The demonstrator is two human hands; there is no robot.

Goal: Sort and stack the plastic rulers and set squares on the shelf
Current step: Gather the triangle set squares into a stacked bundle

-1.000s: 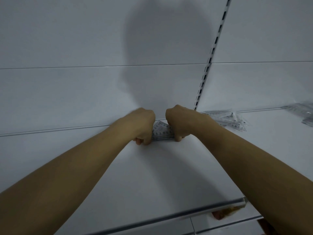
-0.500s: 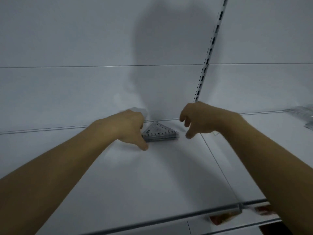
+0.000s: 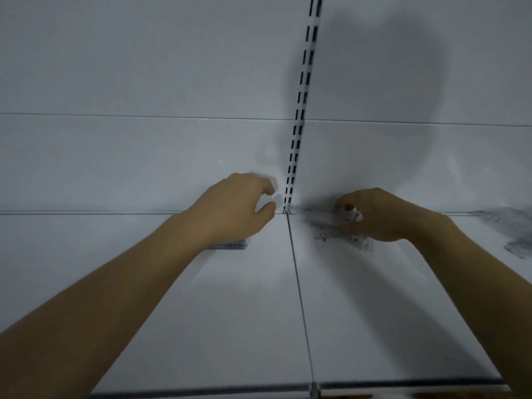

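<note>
Right hand (image 3: 377, 216) curled over a loose, blurred heap of clear rulers and set squares (image 3: 336, 228) on the shelf (image 3: 374, 312) just right of the slotted upright (image 3: 300, 125), fingers seemingly pinching a piece, though blur hides the exact hold. Left hand (image 3: 239, 211) hovering with loosely bent fingers, holding nothing, above a tidy stack (image 3: 233, 244) half hidden under the wrist; another scatter (image 3: 515, 228) far right. Likely trouble: slick thin plastic slipping from a shallow pinch, overlapping pieces dragged along unsorted, or the left forearm brushing the tidy stack askew.
</note>
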